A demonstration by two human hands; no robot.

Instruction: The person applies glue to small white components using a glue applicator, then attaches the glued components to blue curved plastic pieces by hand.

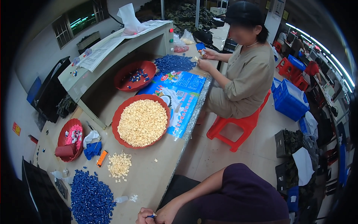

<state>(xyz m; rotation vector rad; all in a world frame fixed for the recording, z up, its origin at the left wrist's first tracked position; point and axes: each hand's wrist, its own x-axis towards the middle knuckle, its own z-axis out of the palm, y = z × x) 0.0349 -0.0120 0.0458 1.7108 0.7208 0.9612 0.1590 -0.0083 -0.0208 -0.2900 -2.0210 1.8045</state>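
Note:
At the lower edge, my left hand (144, 216) is closed with a small blue capsule-shaped piece (151, 216) between its fingers. A cream-coloured bit shows at that piece's end. My right hand (168, 212) meets it there, fingers curled in and partly hidden by the frame edge; what they grip cannot be made out. On the table left of my hands spreads a large pile of similar blue pieces (91, 198). A small heap of cream pieces (119, 165) lies beyond it. Farther off, a red scalloped bowl (116, 130) is full of cream pieces.
Across the table corner, a co-worker (246, 74) sits on a red stool (242, 130), handling small pieces. Near them are another blue pile (173, 64) and a red bowl (121, 79). An orange box (101, 158), a small bottle (121, 199) and a red basket (65, 155) stand closer.

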